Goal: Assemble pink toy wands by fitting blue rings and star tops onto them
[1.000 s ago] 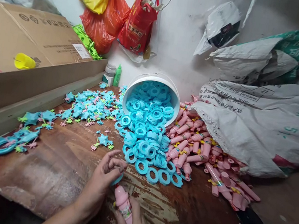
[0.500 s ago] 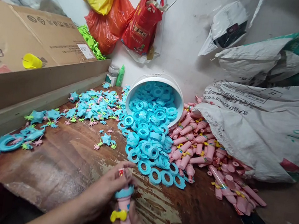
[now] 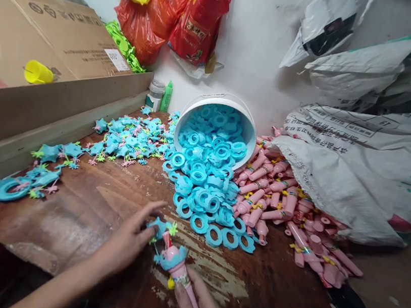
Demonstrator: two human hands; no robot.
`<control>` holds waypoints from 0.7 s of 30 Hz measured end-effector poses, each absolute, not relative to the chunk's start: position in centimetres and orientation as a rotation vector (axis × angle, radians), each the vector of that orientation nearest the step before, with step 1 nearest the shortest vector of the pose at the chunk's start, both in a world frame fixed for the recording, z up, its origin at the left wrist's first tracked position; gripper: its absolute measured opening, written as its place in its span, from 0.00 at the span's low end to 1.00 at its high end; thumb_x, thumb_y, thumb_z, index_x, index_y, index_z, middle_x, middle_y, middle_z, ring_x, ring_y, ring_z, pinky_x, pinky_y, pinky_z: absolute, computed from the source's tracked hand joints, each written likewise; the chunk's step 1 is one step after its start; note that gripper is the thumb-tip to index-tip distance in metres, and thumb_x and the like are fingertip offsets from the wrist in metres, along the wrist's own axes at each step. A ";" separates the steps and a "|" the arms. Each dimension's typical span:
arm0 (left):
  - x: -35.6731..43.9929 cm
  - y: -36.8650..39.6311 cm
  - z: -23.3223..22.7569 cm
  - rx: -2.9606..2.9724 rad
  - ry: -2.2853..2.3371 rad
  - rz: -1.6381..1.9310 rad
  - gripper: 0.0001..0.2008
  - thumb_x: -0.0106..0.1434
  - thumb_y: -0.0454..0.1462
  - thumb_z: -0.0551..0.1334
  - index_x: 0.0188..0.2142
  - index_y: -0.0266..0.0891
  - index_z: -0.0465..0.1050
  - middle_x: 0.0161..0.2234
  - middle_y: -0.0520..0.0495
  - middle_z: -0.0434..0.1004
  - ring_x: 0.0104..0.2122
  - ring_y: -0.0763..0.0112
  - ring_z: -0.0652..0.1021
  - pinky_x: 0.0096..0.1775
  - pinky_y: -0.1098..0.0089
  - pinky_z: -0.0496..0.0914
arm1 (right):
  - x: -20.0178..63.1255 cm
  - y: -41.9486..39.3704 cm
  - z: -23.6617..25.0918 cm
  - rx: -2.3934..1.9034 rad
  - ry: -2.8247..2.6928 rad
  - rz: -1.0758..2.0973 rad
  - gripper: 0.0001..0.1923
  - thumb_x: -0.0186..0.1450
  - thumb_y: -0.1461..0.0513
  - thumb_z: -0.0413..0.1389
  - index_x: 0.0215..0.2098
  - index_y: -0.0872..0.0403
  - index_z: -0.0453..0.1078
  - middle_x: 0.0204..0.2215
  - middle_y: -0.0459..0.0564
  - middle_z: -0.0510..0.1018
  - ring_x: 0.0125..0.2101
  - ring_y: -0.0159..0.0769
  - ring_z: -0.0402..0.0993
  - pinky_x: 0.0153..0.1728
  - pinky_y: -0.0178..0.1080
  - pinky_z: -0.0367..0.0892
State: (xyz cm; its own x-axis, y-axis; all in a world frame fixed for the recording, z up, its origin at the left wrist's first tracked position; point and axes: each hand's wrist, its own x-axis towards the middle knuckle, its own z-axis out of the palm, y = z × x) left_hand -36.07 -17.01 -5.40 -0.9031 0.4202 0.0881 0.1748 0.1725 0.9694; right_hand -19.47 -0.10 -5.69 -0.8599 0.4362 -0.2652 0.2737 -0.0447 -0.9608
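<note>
My right hand is closed around the lower end of a pink plastic toy stick, which has a striped red-and-white tip and a yellow piece at its side. Around the stick's upper part sits a scalloped blue ring. A blue star piece with small green ends is at the thumb and fingers of my left hand, just above the striped tip. My left index finger points outward; the exact grip on the star is partly hidden.
Blue rings spill from a white bucket lying on its side. Pink sticks are heaped beside a woven sack. Blue star pieces lie at left, by a wooden edge and a cardboard box.
The single star piece has come from the table to the toy with my left hand. My left hand has left the stick's top; my right hand still holds the stick, now tilted.
</note>
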 end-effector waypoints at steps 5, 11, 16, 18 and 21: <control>-31.9 -16.1 -4.6 0.576 2.018 1.661 0.19 0.66 0.42 0.60 0.55 0.46 0.76 0.54 0.44 0.79 0.54 0.55 0.76 0.58 0.55 0.68 | -19.4 1.6 -3.4 -0.563 -2.737 1.215 0.19 0.64 0.47 0.56 0.47 0.43 0.80 0.40 0.49 0.87 0.40 0.46 0.84 0.37 0.35 0.75; -32.7 -16.4 -6.1 0.809 2.339 1.327 0.28 0.56 0.35 0.68 0.58 0.47 0.74 0.52 0.44 0.78 0.52 0.50 0.72 0.57 0.49 0.66 | -19.2 2.9 -3.3 -0.530 -2.881 1.131 0.19 0.66 0.49 0.56 0.51 0.41 0.79 0.40 0.48 0.87 0.40 0.44 0.85 0.36 0.33 0.76; -33.2 -16.5 -7.7 0.807 2.289 1.482 0.30 0.60 0.29 0.61 0.61 0.49 0.70 0.52 0.45 0.77 0.53 0.56 0.73 0.57 0.54 0.67 | -18.8 3.2 -4.4 -0.459 -2.788 1.254 0.23 0.64 0.45 0.58 0.51 0.45 0.80 0.46 0.50 0.86 0.47 0.46 0.82 0.48 0.38 0.75; -33.1 -16.5 -7.8 0.775 2.295 1.548 0.30 0.58 0.28 0.61 0.60 0.47 0.71 0.53 0.45 0.77 0.53 0.56 0.73 0.57 0.55 0.67 | -18.8 3.2 -4.5 -0.435 -2.800 1.248 0.23 0.65 0.44 0.57 0.52 0.43 0.79 0.47 0.49 0.86 0.47 0.46 0.82 0.49 0.38 0.75; -32.9 -16.5 -7.4 0.746 2.273 1.591 0.25 0.57 0.29 0.60 0.54 0.45 0.75 0.49 0.45 0.80 0.51 0.57 0.75 0.55 0.58 0.69 | -18.8 3.2 -4.4 -0.417 -2.813 1.230 0.23 0.65 0.44 0.57 0.53 0.43 0.79 0.47 0.49 0.85 0.48 0.47 0.82 0.49 0.39 0.75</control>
State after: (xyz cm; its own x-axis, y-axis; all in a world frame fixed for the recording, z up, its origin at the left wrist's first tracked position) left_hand -32.89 -16.51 -7.45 -0.8316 0.5508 0.0721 0.2563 0.2653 0.9295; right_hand -18.83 3.22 -4.39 -0.9628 0.2615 -0.0674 0.2271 0.6487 -0.7263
